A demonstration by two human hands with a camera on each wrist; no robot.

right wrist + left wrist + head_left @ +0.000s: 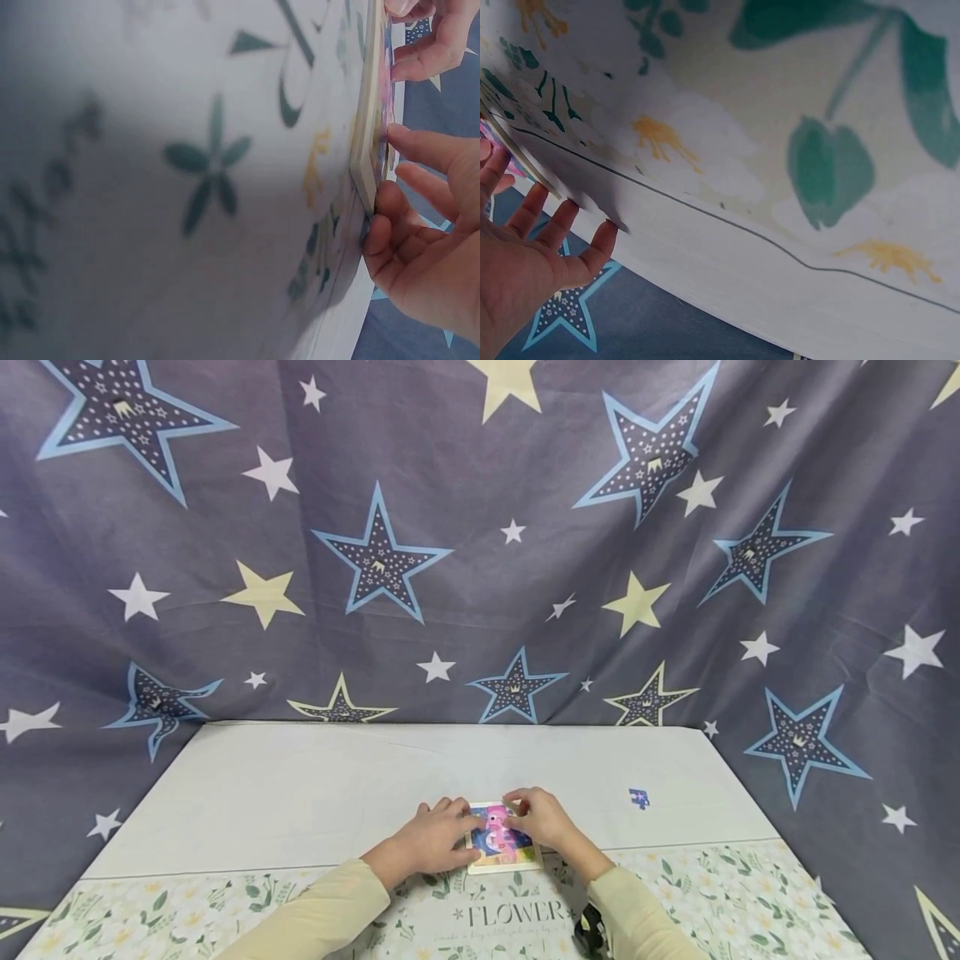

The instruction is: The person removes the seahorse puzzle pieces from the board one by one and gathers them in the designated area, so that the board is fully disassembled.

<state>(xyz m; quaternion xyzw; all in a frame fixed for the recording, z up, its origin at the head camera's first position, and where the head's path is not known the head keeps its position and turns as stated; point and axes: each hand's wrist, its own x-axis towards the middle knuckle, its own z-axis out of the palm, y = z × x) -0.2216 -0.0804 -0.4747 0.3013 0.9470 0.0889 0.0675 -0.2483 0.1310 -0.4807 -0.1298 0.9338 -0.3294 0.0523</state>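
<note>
A person works at a white table (315,802) with both bare hands on a small puzzle (501,842) in a pale frame, which lies flat at the table's middle, its near side by the edge of a flower-print strip (517,935). By the look of it, the work is nearly finished: the pink figure and blue ground fill most of what shows inside the frame. One blue-purple loose piece (639,798) lies apart on the white, well to the right, so at least that one seems left to fit. The hands hide part of the puzzle's upper area, so any gap there cannot be told. The left hand (435,839) comes in from the left, palm down, fingers spread, some tips at the frame's left edge and another over the picture. The right hand (545,820) arches over the right side, thumb touching the picture, other fingers bent at the frame's edge; whether it pinches a piece or only steadies the frame, I cannot tell. Both forearms, in pale yellow sleeves (318,906), reach forward and angle inward, so the hands nearly meet.
</note>
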